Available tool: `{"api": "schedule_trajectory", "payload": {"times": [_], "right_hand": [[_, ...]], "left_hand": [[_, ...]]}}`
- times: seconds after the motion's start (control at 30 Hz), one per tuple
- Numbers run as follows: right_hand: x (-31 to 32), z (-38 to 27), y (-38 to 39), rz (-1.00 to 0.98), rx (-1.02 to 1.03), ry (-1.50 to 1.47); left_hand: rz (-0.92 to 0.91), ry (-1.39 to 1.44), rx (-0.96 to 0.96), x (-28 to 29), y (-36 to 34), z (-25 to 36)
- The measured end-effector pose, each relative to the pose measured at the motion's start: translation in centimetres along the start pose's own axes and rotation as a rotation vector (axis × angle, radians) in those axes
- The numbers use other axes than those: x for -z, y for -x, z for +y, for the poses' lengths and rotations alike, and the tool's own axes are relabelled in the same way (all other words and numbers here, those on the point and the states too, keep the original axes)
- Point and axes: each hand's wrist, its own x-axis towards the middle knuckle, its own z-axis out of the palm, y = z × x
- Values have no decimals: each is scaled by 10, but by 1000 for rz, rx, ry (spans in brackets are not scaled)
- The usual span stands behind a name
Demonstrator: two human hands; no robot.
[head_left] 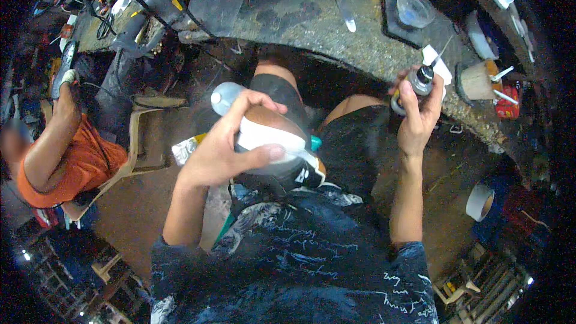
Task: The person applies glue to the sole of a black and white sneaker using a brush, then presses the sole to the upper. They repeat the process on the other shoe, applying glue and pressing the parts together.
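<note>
My left hand [225, 150] is closed round a shoe [273, 135] resting over my lap. The shoe has a white and brown upper with black parts near my body. Beside my left fingers is a pale, rounded translucent thing [225, 97], whose kind I cannot make out. At the bench's front edge, my right hand [417, 114] grips a small bottle [422, 81] with a black top and a thin needle-like tip pointing up and away. The bottle is apart from the shoe. My right fingers hide part of its body.
The workbench [288, 18] curves across the far side, bearing a knife [343, 3], a clear bowl [415, 9] and a beige cup [477, 81] with white sticks. At left, a person in orange [78, 156] sits near a chair [135, 138]. A white roll [480, 203] lies right.
</note>
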Motion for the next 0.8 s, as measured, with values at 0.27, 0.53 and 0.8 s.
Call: {"api": "schedule_trajectory", "payload": {"times": [0.27,0.53,0.8], "right_hand": [[10,12,79,-300,-362,-69],[-11,40,117,-530,-440,-26],[-23,33,122,-603,-419,149]], "left_hand": [[-116,547,-118,45,-6,-60],[-70,374,-13,41,3,-97],[180,-136,121,49,22,-90]]}}
